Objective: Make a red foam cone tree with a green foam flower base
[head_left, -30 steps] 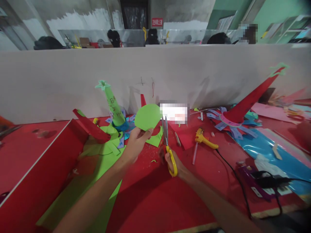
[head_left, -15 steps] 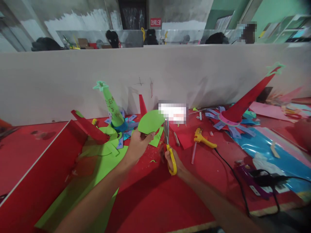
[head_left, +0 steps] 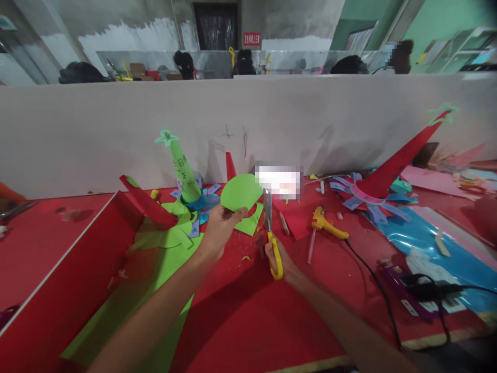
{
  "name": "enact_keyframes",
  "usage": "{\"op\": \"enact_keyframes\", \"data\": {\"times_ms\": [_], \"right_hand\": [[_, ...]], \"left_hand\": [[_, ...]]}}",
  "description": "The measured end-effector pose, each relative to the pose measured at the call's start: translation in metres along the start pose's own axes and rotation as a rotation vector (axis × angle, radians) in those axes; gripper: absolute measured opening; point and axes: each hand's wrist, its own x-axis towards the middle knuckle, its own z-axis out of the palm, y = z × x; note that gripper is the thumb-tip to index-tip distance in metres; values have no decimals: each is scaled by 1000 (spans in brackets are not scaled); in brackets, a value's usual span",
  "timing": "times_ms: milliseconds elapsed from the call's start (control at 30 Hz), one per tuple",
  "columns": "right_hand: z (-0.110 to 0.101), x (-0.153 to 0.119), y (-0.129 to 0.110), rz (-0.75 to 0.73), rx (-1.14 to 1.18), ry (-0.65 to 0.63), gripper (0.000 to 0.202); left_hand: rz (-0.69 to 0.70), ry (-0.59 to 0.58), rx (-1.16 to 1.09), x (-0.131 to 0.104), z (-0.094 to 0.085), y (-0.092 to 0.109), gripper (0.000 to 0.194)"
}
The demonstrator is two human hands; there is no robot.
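Note:
My left hand (head_left: 223, 225) pinches the lower edge of a rounded piece of green paper (head_left: 241, 191), held up over the red tabletop. In my right hand (head_left: 276, 254) is a pair of scissors (head_left: 273, 238) with yellow handles, its metal blades pointing up beside the paper's right edge. Whether the blades touch the paper I cannot tell. Behind my left hand lies a green paper scrap (head_left: 249, 223), with small clippings below it. A green cone (head_left: 184, 173) topped by a star stands on a blue base to the left.
A yellow glue gun (head_left: 326, 224) with a black cord lies to the right, near a purple box (head_left: 413, 298) and a tilted red cone (head_left: 399, 158). A red panel (head_left: 73, 264) rises at left beside green sheets (head_left: 132, 311). A white partition (head_left: 155, 109) crosses behind; people's heads show beyond it.
The view has shifted slightly, so the surroundings sit a little further right. The scissors' blades appear slightly lower and more upright beside the green paper; both hands keep their grips.

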Motion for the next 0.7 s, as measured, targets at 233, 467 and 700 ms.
{"op": "enact_keyframes", "data": {"times_ms": [233, 467, 700], "right_hand": [[3, -4, -13, -35, -17, 14, 63], [1, 3, -9, -15, -3, 21, 67], [2, 3, -5, -8, 26, 61, 65]], "left_hand": [[17, -21, 40, -5, 5, -1, 41], [54, -47, 87, -5, 4, -7, 39], [29, -66, 134, -8, 6, -14, 38]]}}
